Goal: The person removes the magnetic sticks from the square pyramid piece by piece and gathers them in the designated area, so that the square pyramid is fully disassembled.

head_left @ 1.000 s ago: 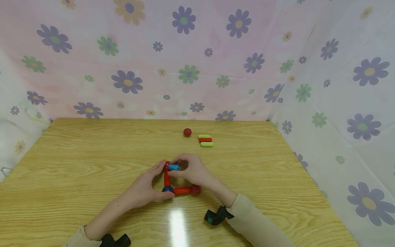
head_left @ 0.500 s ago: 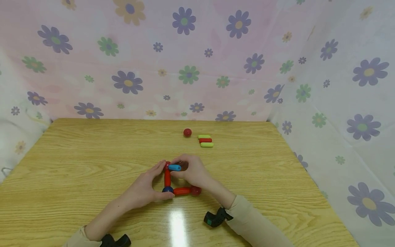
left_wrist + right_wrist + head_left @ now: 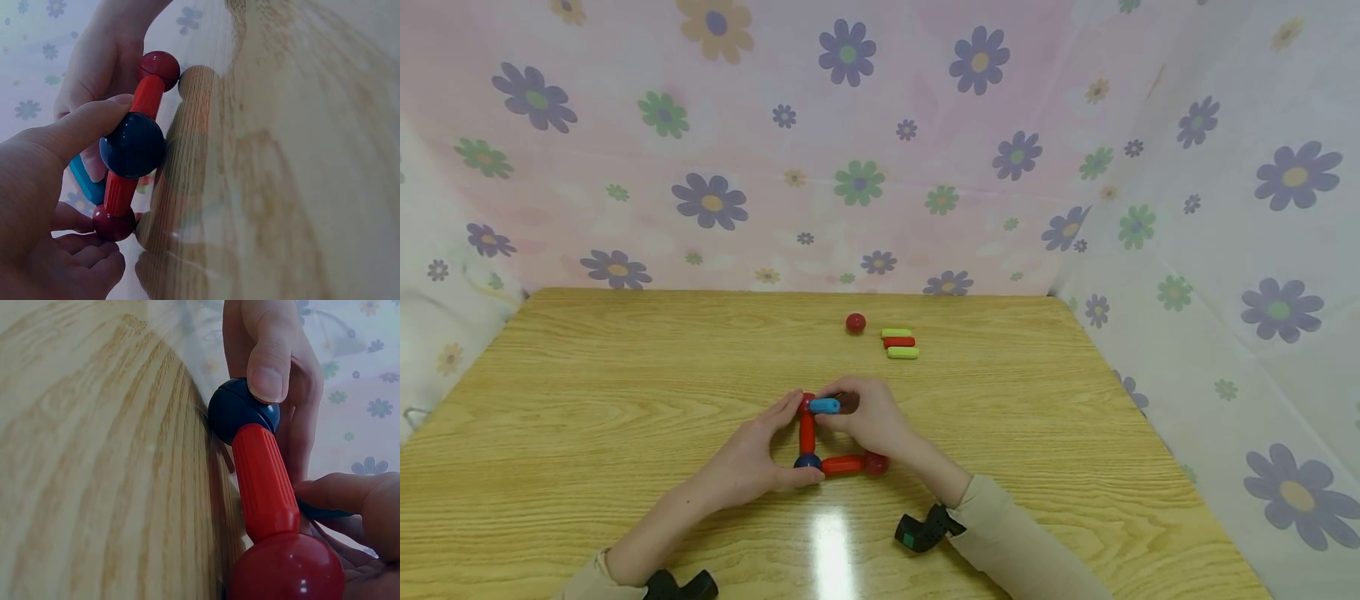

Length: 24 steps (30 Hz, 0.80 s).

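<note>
In the head view, an L-shaped ball-and-rod piece lies on the table: an upper red ball, a red rod, a dark blue corner ball, a second red rod and a right-hand red ball. My left hand spans its left side, thumb on the blue ball, fingers against the upper red ball. My right hand pinches a light blue rod, one end at that red ball. Its joint is partly hidden by fingers.
Farther back on the table sit a loose red ball and a small row of rods: a yellow-green rod, a red rod and another yellow-green rod. A flowered cloth hangs behind the table.
The light blue rod's free end has shifted very slightly in my right hand's pinch. Both hands otherwise keep their places, and the L-shaped piece stays put.
</note>
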Each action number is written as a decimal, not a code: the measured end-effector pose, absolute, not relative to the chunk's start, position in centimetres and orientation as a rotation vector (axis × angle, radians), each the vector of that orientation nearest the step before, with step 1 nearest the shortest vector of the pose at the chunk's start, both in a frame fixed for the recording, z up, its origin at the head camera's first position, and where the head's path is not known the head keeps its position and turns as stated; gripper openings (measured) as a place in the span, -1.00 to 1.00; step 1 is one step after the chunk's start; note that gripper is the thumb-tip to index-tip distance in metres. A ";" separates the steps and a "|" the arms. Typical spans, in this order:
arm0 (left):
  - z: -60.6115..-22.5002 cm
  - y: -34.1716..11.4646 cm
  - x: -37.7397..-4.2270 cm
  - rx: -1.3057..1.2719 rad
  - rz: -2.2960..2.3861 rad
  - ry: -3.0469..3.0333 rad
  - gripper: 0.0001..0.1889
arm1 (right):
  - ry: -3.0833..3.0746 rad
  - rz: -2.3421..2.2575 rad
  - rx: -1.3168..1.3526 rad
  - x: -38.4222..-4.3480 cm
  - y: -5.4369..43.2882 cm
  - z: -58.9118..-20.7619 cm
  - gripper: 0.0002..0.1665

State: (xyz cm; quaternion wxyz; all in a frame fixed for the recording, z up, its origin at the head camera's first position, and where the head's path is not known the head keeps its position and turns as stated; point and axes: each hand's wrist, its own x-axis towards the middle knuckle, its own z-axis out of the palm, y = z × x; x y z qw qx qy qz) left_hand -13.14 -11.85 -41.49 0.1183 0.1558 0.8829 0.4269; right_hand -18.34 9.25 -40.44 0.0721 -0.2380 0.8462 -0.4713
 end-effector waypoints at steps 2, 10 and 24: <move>-41.5 -11.8 -13.1 0.452 1.249 2.581 0.20 | 2.542 -1.418 -0.709 -18.3 9.3 -40.4 -0.73; -41.6 -11.9 -13.1 0.459 1.253 2.583 0.20 | 2.516 -1.435 -0.709 -18.7 9.4 -40.5 -0.73; -41.4 -11.7 -13.1 0.441 1.235 2.587 0.19 | 2.339 -1.587 -0.584 -19.6 12.3 -39.7 -0.66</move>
